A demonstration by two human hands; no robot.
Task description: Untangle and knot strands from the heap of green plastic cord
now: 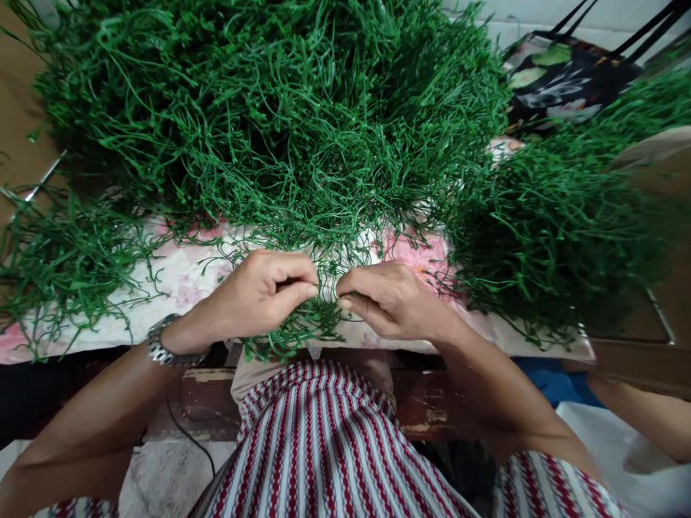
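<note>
Both of my hands are pinched close together above the floral cloth (pixel 178 277), a narrow gap between the fingertips. My left hand (pixel 270 291), with a metal-band watch (pixel 168 344) at the wrist, has thumb and forefinger closed on thin green stems. Facing it, my right hand (pixel 391 298) is also closed at thumb and forefinger; whatever it grips is too small to make out. Just below the fingers lies a small bunch of green plastic-looking stems (pixel 302 331) at the table edge. Behind the hands rises a big tangled heap of the same green stems (pixel 281 108).
Smaller piles of green stems lie at left (pixel 70 259) and right (pixel 540 244). A black floral bag (pixel 572 79) stands at the back right. Another person's arm (pixel 637 417) shows at the lower right. A striped garment (pixel 324 446) covers my lap below the table edge.
</note>
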